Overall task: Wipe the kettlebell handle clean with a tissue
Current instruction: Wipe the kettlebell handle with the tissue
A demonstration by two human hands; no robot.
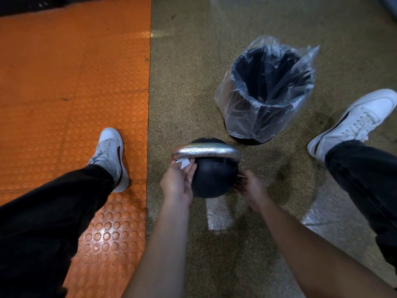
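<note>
While the kettlebell (214,179) stands on the speckled floor (193,82) between both hands, the left hand (178,183) pinches a tissue (183,163) against the wet handle (206,152); the right hand (250,186), fingers spread, steadies the ball.

It looks like a gym: studded orange rubber matting (71,87) meets speckled flooring (193,72), where a black kettlebell (212,179) stands near a plastic-lined bin (266,93).

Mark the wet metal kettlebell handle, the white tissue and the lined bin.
Wet silver metal kettlebell handle (206,150): head view, top of arch.
White tissue (183,163): head view, exposed corner.
Black plastic-lined bin (255,112): head view, front wall.
</note>
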